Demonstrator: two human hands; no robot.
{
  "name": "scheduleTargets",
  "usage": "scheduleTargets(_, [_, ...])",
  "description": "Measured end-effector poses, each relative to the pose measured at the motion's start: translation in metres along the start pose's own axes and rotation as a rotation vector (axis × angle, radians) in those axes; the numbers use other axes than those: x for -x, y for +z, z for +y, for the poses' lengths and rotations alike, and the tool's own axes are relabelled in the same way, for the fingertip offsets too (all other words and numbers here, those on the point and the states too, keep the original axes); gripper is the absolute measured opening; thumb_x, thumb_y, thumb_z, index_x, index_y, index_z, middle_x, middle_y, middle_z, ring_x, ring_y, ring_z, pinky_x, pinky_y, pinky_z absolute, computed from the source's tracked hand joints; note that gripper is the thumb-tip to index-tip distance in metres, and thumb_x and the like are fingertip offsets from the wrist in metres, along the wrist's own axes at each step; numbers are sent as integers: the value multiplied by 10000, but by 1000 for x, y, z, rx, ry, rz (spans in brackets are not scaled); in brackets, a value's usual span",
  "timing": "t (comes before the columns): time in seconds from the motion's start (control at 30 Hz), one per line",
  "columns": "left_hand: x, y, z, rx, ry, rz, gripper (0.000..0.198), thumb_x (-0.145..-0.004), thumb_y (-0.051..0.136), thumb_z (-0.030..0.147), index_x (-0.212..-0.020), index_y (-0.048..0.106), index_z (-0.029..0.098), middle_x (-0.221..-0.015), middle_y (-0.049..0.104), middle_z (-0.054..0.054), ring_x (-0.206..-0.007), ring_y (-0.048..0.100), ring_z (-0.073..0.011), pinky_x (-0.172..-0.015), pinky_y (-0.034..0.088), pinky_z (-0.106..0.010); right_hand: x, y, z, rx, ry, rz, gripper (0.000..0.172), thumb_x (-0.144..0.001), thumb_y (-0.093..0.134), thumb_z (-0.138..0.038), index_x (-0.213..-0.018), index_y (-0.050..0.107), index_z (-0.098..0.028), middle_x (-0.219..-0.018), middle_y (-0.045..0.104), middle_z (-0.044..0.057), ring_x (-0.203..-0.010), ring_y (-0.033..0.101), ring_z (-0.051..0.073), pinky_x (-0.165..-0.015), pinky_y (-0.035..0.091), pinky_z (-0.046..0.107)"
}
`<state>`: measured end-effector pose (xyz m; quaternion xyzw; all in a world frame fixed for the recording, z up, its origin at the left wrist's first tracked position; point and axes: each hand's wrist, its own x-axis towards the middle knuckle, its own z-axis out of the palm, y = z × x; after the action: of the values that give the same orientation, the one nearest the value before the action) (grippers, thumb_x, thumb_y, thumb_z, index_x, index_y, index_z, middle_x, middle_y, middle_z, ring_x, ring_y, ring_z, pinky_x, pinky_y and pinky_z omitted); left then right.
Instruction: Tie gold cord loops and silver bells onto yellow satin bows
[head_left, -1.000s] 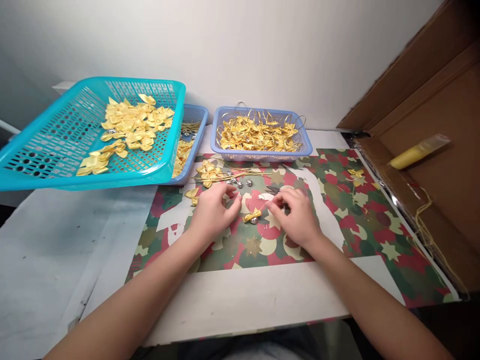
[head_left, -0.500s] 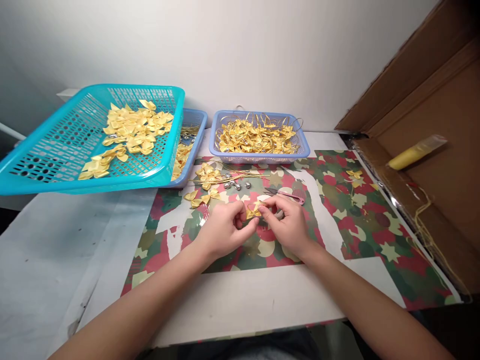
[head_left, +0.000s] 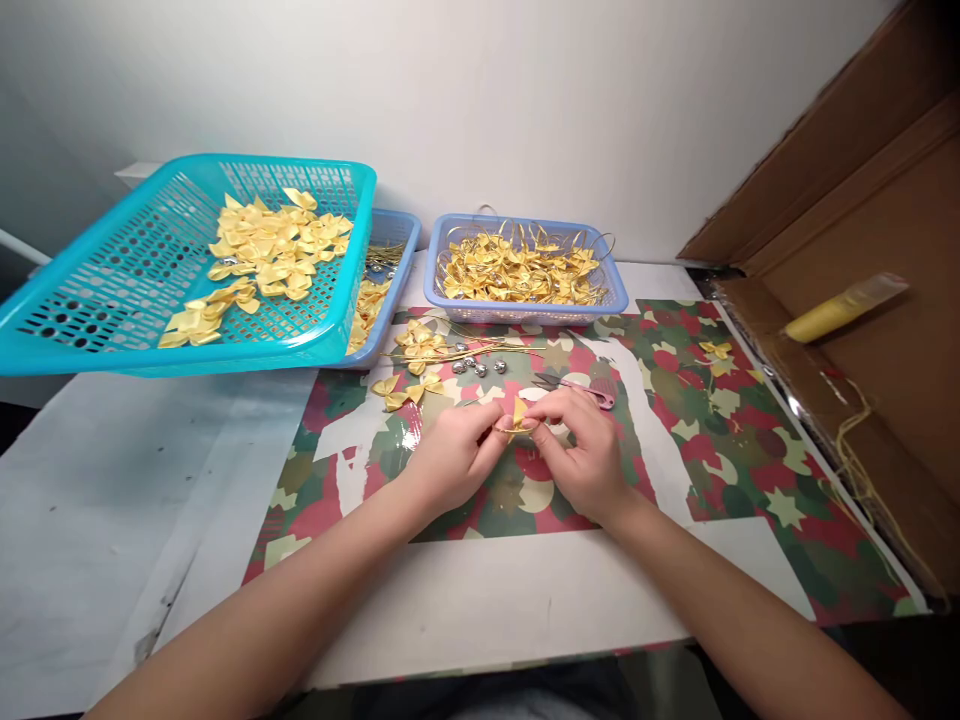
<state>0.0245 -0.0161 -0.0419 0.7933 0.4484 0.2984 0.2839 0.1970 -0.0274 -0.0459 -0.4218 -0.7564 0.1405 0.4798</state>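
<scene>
Between my two hands, low over the patterned sheet, is a yellow ribbon bow (head_left: 519,409) with a thin gold cord (head_left: 516,431) stretched across it. My left hand (head_left: 457,456) pinches the cord at its left end, thumb against fingertips. On the other side my right hand (head_left: 583,452) pinches the cord close to the bow; its fingers cover part of the ribbon. Just beyond the hands lie loose yellow bows (head_left: 418,343), several silver jingle bells (head_left: 480,369) and straight gold cords (head_left: 465,353). Pink-handled scissors (head_left: 602,393) rest right behind my right hand.
A turquoise basket (head_left: 300,345) of bows overlaps a blue basket (head_left: 405,260) at left. Another blue basket (head_left: 525,312), full of bows with cord loops, stands by the wall. Cardboard (head_left: 862,210) bounds the right, with a yellow tube (head_left: 844,308) on it.
My left hand's fingers have closed in to pinch the cord. The bow has turned between the hands, and the cord now runs straight across. The view has shifted slightly.
</scene>
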Motion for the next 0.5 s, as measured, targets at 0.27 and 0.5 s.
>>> scheduleTargets(0.27, [4, 4, 0, -315, 198, 186, 283, -934, 397, 219, -652, 375, 211, -548, 413, 38, -486, 379, -118, -474, 253, -242, 2, -3, -9, 210, -71, -11, 130, -816, 593, -180, -754, 488, -225, -654, 594, -11, -623, 516, 163, -691, 351, 351])
scheduleTargets(0.5, [2, 0, 1, -569, 343, 160, 320, -959, 356, 226, -651, 439, 200, -555, 502, 13, -497, 442, -128, -487, 271, -253, 2, -5, -9, 282, -96, -52, 103, -784, 524, -176, -720, 458, -223, -575, 542, -26, -535, 455, 145, -669, 314, 348])
